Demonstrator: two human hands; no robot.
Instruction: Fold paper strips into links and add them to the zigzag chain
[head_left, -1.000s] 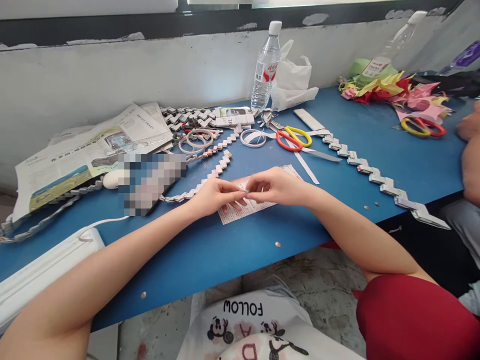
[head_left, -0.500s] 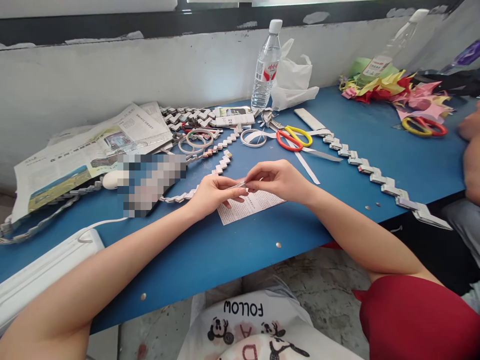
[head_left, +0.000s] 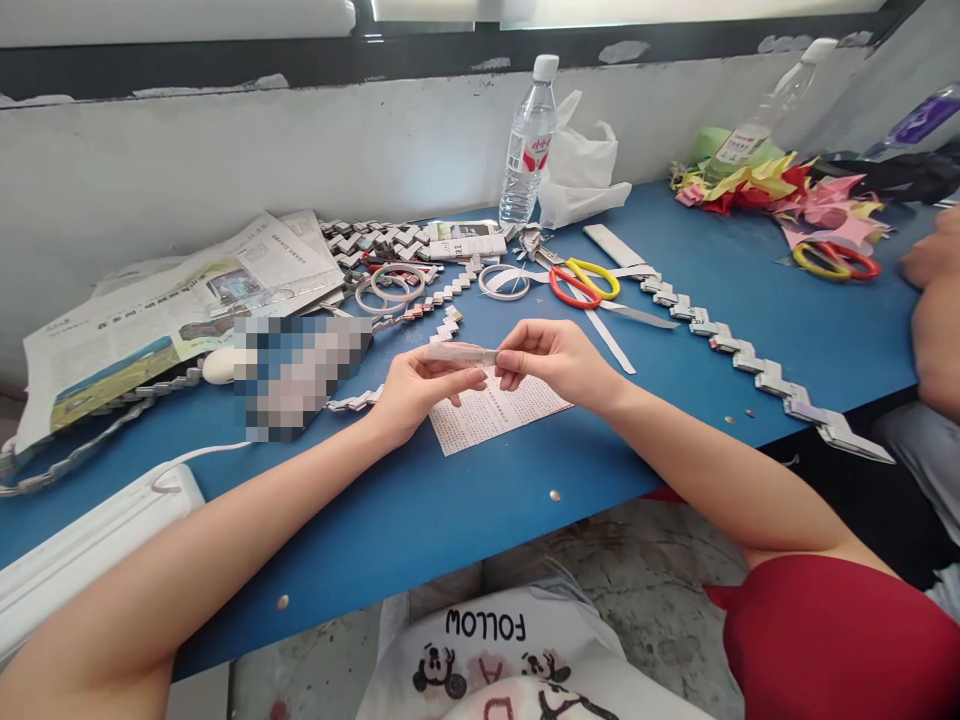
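Observation:
Between my two hands is a narrow folded paper strip (head_left: 459, 353), pale with faint print. My left hand (head_left: 420, 388) holds its left part, thumb along the near side. The fingertips of my right hand (head_left: 541, 356) pinch its right end. Below them a printed sheet of paper (head_left: 480, 425) lies flat on the blue table (head_left: 450, 520), partly covered by my hands. Just behind my hands runs a zigzag chain of folded paper (head_left: 448, 327). Red-and-yellow scissors (head_left: 585, 283) rest beyond my right hand, beside cut white strips (head_left: 611, 340).
Tape rolls (head_left: 504, 282) lie behind my hands. Newspapers (head_left: 172, 320) and a white power strip (head_left: 97, 550) are at left. A water bottle (head_left: 529, 145) and plastic bag (head_left: 581, 170) stand at the back. A long paper chain (head_left: 735, 350) reaches the right edge, near another person's arm (head_left: 937, 310).
The paper strip has turned in my hands, so its flat side now faces me and more of it shows above my left fingers. The view has shifted slightly.

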